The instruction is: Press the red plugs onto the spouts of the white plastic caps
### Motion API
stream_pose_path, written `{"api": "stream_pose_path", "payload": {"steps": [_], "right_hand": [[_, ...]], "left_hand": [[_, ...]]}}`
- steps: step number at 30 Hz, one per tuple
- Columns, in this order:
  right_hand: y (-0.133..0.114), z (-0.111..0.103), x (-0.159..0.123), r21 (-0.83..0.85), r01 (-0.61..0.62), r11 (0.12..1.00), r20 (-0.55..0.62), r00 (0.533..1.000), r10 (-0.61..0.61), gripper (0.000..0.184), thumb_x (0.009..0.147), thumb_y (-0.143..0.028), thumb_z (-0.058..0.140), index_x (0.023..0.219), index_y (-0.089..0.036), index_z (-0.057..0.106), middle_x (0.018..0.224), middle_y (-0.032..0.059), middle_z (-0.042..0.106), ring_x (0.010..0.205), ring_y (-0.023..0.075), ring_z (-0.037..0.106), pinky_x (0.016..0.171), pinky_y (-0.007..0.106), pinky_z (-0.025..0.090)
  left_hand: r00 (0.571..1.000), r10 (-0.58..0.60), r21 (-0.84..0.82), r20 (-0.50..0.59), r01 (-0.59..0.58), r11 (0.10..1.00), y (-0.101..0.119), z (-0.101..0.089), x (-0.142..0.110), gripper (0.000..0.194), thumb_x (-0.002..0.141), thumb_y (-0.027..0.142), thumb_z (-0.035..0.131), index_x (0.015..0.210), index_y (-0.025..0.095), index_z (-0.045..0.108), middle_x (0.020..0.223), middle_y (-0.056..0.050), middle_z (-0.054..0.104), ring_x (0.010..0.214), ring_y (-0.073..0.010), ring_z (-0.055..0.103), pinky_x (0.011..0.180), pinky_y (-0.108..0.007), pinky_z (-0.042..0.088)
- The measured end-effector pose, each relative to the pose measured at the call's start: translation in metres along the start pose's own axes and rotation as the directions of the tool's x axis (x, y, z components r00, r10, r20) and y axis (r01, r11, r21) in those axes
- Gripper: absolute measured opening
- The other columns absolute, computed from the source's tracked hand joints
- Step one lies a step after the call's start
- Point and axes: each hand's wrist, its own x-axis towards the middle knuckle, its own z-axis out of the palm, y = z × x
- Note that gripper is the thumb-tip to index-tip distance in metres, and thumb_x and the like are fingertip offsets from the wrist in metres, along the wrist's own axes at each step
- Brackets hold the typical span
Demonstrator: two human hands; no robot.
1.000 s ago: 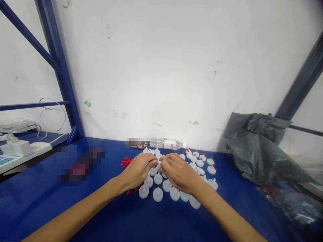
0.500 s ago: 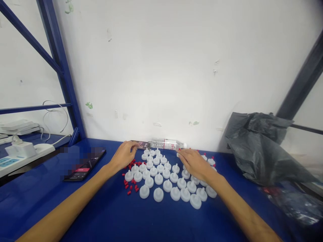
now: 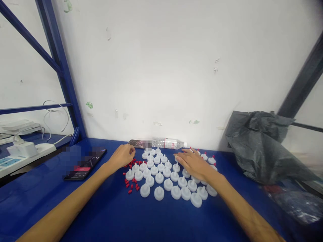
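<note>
Many white nozzle caps, round with a short spout on top, stand spread across the blue table. Small red tips lie loose along their left side. At the left edge of the group, my left hand is closed above the red tips, thumb and fingers together; whatever they may hold is too small to make out. My right hand reaches over the right part of the group, palm down, fingers stretched out and thumb apart. It covers some caps. Behind it, several white caps carry red tips on their spouts.
A clear plastic bottle lies against the wall, with a dark phone-like object beside it. A phone rests at left, near a power strip. At right are a grey plastic bag and a clear bag.
My right hand's thumb has spread away from the fingers and sits slightly lower. My left hand has stayed by the red tips, its fingers curled closer together. The view shifted slightly.
</note>
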Motion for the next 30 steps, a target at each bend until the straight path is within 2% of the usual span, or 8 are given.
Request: {"api": "stream_pose_path", "payload": {"steps": [2,6,9,12,18,22,26,30], "right_hand": [[-0.003,-0.003,0.001,-0.001,0.019,1.000,-0.044,0.999,-0.019,0.049,0.107,-0.041,0.028,0.129,-0.026,0.069,0.131,0.0070,0.072,0.134,0.0290,0.056,0.117,0.062,0.033],[-0.012,-0.015,0.002,0.016,0.071,0.997,-0.162,0.985,-0.067,0.039,0.106,-0.038,0.037,0.112,-0.024,0.073,0.113,0.0065,0.077,0.113,0.0228,0.066,0.110,0.051,0.042],[-0.017,-0.020,0.002,0.060,0.095,0.994,-0.164,0.983,-0.084,0.030,0.099,-0.044,0.055,0.092,-0.024,0.076,0.090,0.0038,0.078,0.105,0.0240,0.066,0.114,0.055,0.037],[-0.016,-0.016,0.002,0.059,0.097,0.994,-0.098,0.991,-0.091,0.020,0.091,-0.041,0.067,0.086,-0.024,0.077,0.076,0.0019,0.076,0.103,0.0256,0.067,0.117,0.060,0.029],[-0.006,-0.009,0.004,0.031,0.088,0.996,-0.069,0.994,-0.086,0.011,0.090,-0.028,0.068,0.083,-0.023,0.075,0.084,0.0022,0.077,0.096,0.0241,0.068,0.112,0.061,0.034],[-0.007,-0.012,0.003,0.010,0.117,0.993,-0.113,0.987,-0.115,0.013,0.094,-0.021,0.061,0.087,-0.023,0.071,0.094,0.0021,0.076,0.096,0.0211,0.069,0.111,0.053,0.038],[-0.014,-0.013,0.002,-0.006,0.127,0.992,-0.192,0.973,-0.126,0.014,0.100,-0.020,0.049,0.103,-0.020,0.063,0.101,0.0059,0.075,0.095,0.0215,0.069,0.091,0.039,0.051],[-0.020,-0.012,0.002,-0.027,0.152,0.988,-0.251,0.956,-0.154,0.008,0.099,-0.020,0.052,0.103,-0.020,0.059,0.096,0.0062,0.074,0.090,0.0230,0.069,0.082,0.037,0.053]], "left_hand": [[0.999,-0.032,0.014,0.019,0.031,0.999,0.000,0.000,-0.001,0.021,0.084,0.026,0.056,0.084,0.021,0.076,0.087,-0.009,0.078,0.080,-0.0259,0.071,0.071,-0.031,0.049],[0.996,-0.073,0.014,0.056,0.073,0.997,0.001,0.001,-0.003,0.018,0.079,0.019,0.058,0.081,0.021,0.075,0.083,-0.010,0.078,0.073,-0.0246,0.071,0.066,-0.031,0.047],[0.994,-0.080,-0.001,0.081,0.081,0.997,0.001,0.001,-0.003,0.017,0.078,0.016,0.058,0.076,0.021,0.074,0.081,-0.009,0.078,0.073,-0.0248,0.071,0.064,-0.031,0.046],[0.993,-0.077,-0.005,0.088,0.078,0.997,0.001,0.001,-0.002,0.018,0.078,0.016,0.058,0.073,0.021,0.074,0.079,-0.008,0.078,0.076,-0.0243,0.072,0.064,-0.030,0.046],[0.993,-0.089,-0.003,0.077,0.089,0.996,0.000,0.003,-0.001,0.018,0.079,0.020,0.058,0.075,0.021,0.076,0.080,-0.009,0.079,0.079,-0.0248,0.073,0.064,-0.028,0.047],[0.993,-0.087,-0.030,0.077,0.089,0.996,-0.002,0.005,-0.001,0.016,0.079,0.026,0.062,0.072,0.023,0.075,0.075,-0.007,0.078,0.075,-0.0242,0.073,0.062,-0.027,0.046],[0.996,-0.066,-0.082,0.065,0.072,0.994,-0.001,0.005,-0.002,0.015,0.076,0.019,0.060,0.069,0.022,0.074,0.072,-0.007,0.077,0.073,-0.0242,0.072,0.063,-0.028,0.046],[1.000,-0.024,-0.175,0.007,0.025,0.984,0.007,-0.001,-0.002,0.018,0.083,0.025,0.058,0.084,0.020,0.076,0.078,-0.007,0.078,0.078,-0.0259,0.072,0.071,-0.033,0.051]]}}
